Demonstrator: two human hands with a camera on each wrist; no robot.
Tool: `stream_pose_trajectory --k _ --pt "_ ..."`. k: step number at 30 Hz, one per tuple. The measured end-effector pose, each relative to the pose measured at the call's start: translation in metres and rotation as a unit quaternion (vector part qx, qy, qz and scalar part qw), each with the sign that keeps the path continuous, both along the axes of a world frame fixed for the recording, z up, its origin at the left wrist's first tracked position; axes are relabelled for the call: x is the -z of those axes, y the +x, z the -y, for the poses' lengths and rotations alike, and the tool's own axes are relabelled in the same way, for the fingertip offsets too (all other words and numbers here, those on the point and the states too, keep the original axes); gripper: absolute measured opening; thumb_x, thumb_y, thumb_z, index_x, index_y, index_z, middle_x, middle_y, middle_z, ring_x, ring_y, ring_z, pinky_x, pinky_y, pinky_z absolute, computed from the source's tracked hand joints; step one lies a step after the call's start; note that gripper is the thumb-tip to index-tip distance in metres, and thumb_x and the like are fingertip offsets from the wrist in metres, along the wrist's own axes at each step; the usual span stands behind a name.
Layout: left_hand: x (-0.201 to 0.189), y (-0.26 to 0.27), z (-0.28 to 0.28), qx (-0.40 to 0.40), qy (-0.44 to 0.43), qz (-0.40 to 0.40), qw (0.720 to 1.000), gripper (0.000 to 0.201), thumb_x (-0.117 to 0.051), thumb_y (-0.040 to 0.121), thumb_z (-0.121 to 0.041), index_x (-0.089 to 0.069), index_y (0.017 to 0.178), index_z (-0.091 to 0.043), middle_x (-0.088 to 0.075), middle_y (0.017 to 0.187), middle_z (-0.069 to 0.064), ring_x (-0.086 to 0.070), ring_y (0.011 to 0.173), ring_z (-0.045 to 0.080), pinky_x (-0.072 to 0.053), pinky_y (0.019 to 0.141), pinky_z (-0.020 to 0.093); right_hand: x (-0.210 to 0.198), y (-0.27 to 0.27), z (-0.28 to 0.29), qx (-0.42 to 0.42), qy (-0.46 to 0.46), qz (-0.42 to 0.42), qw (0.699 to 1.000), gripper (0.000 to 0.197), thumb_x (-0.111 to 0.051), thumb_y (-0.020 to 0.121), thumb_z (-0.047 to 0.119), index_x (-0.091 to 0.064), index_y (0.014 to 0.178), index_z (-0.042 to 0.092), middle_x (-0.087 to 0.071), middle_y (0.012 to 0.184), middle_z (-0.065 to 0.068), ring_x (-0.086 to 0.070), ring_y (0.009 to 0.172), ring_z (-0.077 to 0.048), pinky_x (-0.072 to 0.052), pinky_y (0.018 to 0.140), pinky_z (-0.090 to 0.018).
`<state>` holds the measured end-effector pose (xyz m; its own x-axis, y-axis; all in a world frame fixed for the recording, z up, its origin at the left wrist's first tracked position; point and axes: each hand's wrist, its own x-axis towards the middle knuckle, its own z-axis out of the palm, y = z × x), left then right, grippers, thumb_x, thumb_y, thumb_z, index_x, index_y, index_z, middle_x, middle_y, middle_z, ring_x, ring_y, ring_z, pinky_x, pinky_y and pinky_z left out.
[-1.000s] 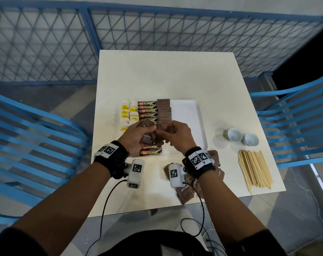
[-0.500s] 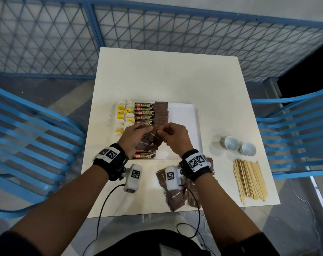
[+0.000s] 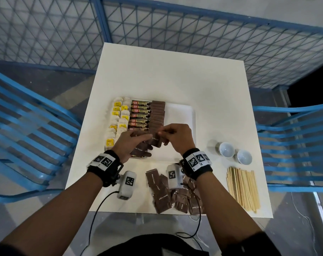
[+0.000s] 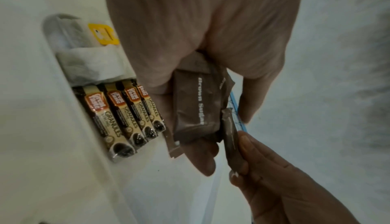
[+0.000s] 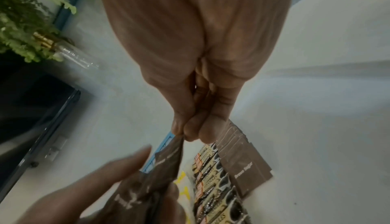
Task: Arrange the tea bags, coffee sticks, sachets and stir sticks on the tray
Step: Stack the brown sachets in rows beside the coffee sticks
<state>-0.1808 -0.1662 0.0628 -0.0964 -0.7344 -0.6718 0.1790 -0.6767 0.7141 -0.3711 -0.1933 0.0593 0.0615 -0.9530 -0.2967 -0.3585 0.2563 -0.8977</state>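
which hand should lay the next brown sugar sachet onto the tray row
Right hand: it pinches one sachet beside the brown row. The left hand grips the spare stack.

Open room across the far half of the table (image 3: 168, 76), nothing standing there. Right part of the tray (image 3: 181, 115) bare, reachable from above and from the right. Left part of the tray packed: tea bags (image 3: 118, 117), coffee sticks (image 3: 139, 115) and a row of brown sachets (image 3: 158, 113) lying side by side, no gap between the rows. Both hands, left hand (image 3: 128, 145) and right hand (image 3: 177, 138), over the near edge of the tray, blocking approach from the front. Near edge of the table crowded by a loose heap of sachets (image 3: 164, 196). Right side taken by two cups (image 3: 235, 154) and the stir sticks (image 3: 243, 189), with a clear strip between cups and tray. Blue chairs (image 3: 295, 145) close on either side.
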Motion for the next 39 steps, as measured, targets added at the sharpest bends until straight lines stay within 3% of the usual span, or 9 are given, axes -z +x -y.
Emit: stream_pose_trajectory --k 5,9,11,14,20,24,28,33,39 --pt "0.01 -0.003 -0.011 -0.028 -0.008 0.0 1.0 0.035 -0.078 0.085 -0.004 -0.067 0.116 0.004 -0.075 0.093 0.021 -0.072 0.074 0.035 -0.06 0.078 0.06 0.004 -0.004 -0.001 0.014 0.002 -0.023 1.0 0.007 -0.083 0.08 0.013 -0.078 0.083 0.01 -0.072 0.064 -0.004 -0.063 0.049 -0.012 -0.048 0.052 -0.014" --pt "0.016 -0.005 -0.014 -0.062 -0.004 0.0 0.998 0.037 -0.078 0.085 -0.003 -0.063 0.118 0.005 -0.075 0.092 0.021 -0.072 0.075 0.038 -0.061 0.073 0.059 0.015 0.0 -0.007 0.014 0.026 -0.034 0.999 0.019 -0.077 0.087 0.03 -0.075 0.096 0.013 -0.075 0.077 0.001 -0.068 0.059 -0.011 -0.054 0.053 -0.022" --pt "0.019 -0.003 -0.015 -0.056 -0.004 0.0 0.998 0.03 -0.077 0.086 -0.002 -0.064 0.112 0.003 -0.074 0.091 0.024 -0.071 0.074 0.038 -0.061 0.073 0.06 0.021 0.003 -0.012 -0.031 0.043 -0.044 0.998 0.022 -0.08 0.085 0.028 -0.074 0.098 0.012 -0.074 0.08 -0.001 -0.068 0.06 -0.009 -0.053 0.051 -0.023" --pt "0.022 0.003 -0.016 -0.039 0.0 0.002 0.999 0.023 -0.076 0.085 0.001 -0.068 0.107 0.002 -0.073 0.09 0.023 -0.071 0.07 0.036 -0.063 0.067 0.053 0.031 0.006 -0.018 -0.058 0.062 -0.028 0.996 0.009 -0.081 0.083 0.016 -0.073 0.086 0.014 -0.071 0.068 -0.003 -0.062 0.05 -0.007 -0.05 0.052 -0.021" --pt "0.03 0.024 -0.011 -0.022 0.021 0.033 0.999 0.016 -0.076 0.087 0.0 -0.07 0.102 0.0 -0.072 0.086 0.02 -0.071 0.072 0.033 -0.061 0.064 0.048 0.056 0.006 -0.008 0.053 0.06 -0.09 0.993 0.011 -0.082 0.082 0.022 -0.073 0.086 0.016 -0.07 0.064 0.003 -0.061 0.053 -0.008 -0.056 0.062 -0.03" --pt "0.033 0.041 -0.011 -0.03 0.035 0.029 0.999 0.02 -0.074 0.09 -0.004 -0.065 0.107 0.0 -0.071 0.081 0.019 -0.071 0.071 0.034 -0.06 0.061 0.045 0.072 0.009 -0.005 0.049 0.053 -0.165 0.984 0.015 -0.083 0.078 0.025 -0.074 0.086 0.016 -0.067 0.074 0.005 -0.061 0.072 -0.013 -0.043 0.069 -0.022" --pt "0.034 0.054 -0.013 -0.032 0.04 0.028 0.998 0.022 -0.074 0.09 -0.006 -0.065 0.108 0.002 -0.071 0.079 0.019 -0.07 0.068 0.034 -0.06 0.061 0.045 0.08 0.019 -0.006 0.058 0.066 -0.184 0.979 0.012 -0.083 0.079 0.023 -0.073 0.084 0.02 -0.064 0.073 0.007 -0.058 0.075 -0.013 -0.034 0.059 -0.009" --pt "0.038 0.068 -0.013 -0.032 0.044 0.035 0.998 0.021 -0.073 0.091 -0.007 -0.066 0.109 0.003 -0.073 0.081 0.017 -0.072 0.067 0.032 -0.061 0.059 0.045 0.085 0.027 -0.003 0.108 0.059 -0.177 0.976 0.024 -0.088 0.074 0.022 -0.065 0.08 0.021 -0.064 0.073 0.005 -0.055 0.066 -0.007 -0.037 0.056 -0.005" --pt "0.042 0.076 -0.011 -0.03 0.047 0.014 0.998 0.017 -0.072 0.092 -0.008 -0.065 0.106 -0.002 -0.072 0.085 0.019 -0.072 0.068 0.033 -0.063 0.067 0.05 0.09 0.032 0.0 0.143 0.063 -0.163 0.974 0.031 -0.091 0.071 0.025 -0.063 0.083 0.018 -0.064 0.072 0.004 -0.056 0.064 -0.003 -0.039 0.056 -0.004"
